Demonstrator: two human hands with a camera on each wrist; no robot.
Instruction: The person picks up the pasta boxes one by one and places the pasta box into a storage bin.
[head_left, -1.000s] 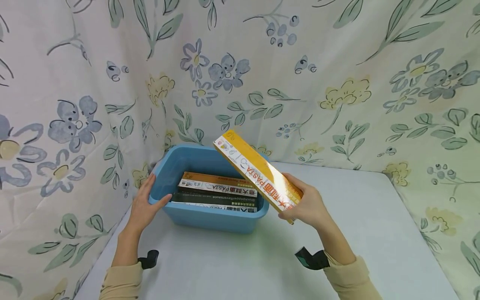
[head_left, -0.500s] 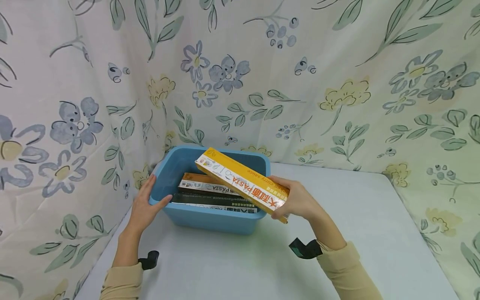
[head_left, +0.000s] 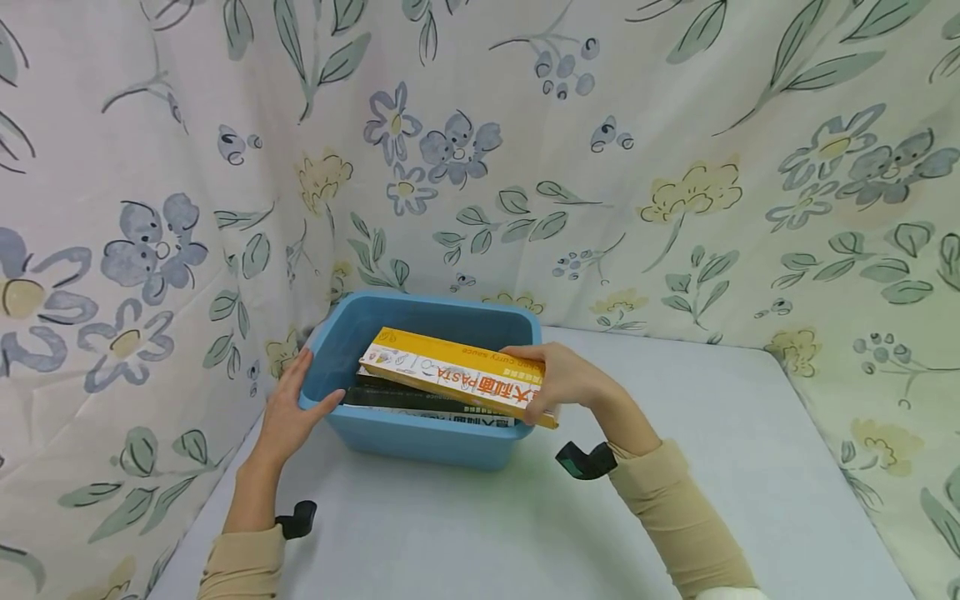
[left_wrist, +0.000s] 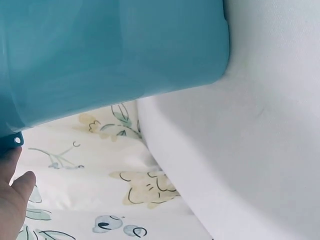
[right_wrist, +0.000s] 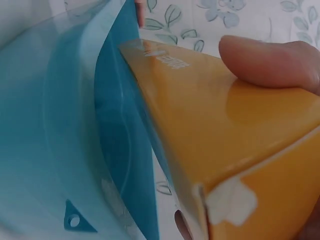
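A blue plastic bin (head_left: 420, 437) stands at the table's back left corner, with several flat pasta boxes (head_left: 427, 400) stacked inside. My right hand (head_left: 558, 379) grips the near end of a long yellow pasta box (head_left: 450, 372) and holds it almost flat just above that stack. In the right wrist view my thumb (right_wrist: 270, 62) lies on the yellow pasta box (right_wrist: 210, 120) beside the bin wall (right_wrist: 65, 130). My left hand (head_left: 288, 408) holds the bin's left rim. The left wrist view shows the bin's outer side (left_wrist: 110, 55) and part of my left hand (left_wrist: 12, 205).
The bin rests on a white table (head_left: 735, 450). A floral cloth (head_left: 637, 167) hangs close behind and along both sides. The table's left edge (left_wrist: 165, 165) runs right by the bin.
My right hand has swung the yellow box down and to the left, from steeply tilted above the bin's right rim to nearly flat over the stacked boxes. My left hand has stayed on the rim.
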